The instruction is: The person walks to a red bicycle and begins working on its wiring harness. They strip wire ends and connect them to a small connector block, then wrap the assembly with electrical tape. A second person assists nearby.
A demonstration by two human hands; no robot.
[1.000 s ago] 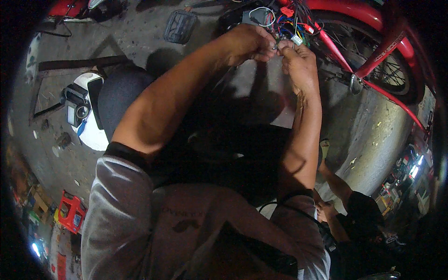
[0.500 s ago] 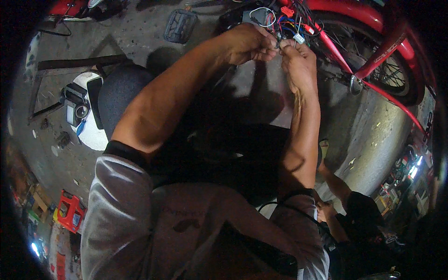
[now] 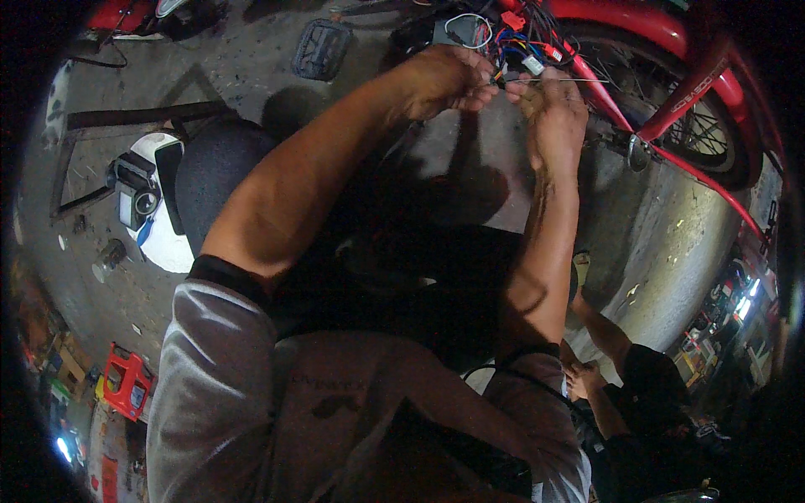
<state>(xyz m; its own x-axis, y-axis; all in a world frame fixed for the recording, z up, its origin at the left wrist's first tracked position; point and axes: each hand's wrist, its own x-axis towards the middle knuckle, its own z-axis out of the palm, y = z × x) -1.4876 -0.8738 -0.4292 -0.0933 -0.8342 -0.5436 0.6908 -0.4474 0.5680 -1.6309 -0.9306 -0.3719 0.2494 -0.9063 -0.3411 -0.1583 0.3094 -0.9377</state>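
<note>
At the upper middle my left hand (image 3: 453, 82) pinches a small dark connector with wires (image 3: 501, 77) between thumb and fingertips. Close to its right, my right hand (image 3: 553, 109) is closed on a thin, light, straight rod or wire (image 3: 583, 80). One end of that rod points at the connector; whether they touch I cannot tell. Just beyond my fingers hangs a bundle of coloured wires (image 3: 513, 39) with a white plug (image 3: 533, 64) and red plugs (image 3: 553, 52). A grey box (image 3: 459, 32) with a white cable loop sits behind my left hand.
A red bicycle-like frame (image 3: 599, 88) and spoked wheel (image 3: 704, 134) stand at the right. On the floor lies a dark plastic tray (image 3: 323, 49). A white-topped stool (image 3: 163, 243) holds a device at the left. Another person's arms (image 3: 599, 331) show at lower right.
My right hand has moved slightly right, away from my left fingers, and the thin rod now shows across it. The white plug has shifted a little. My left hand stays nearly still.
</note>
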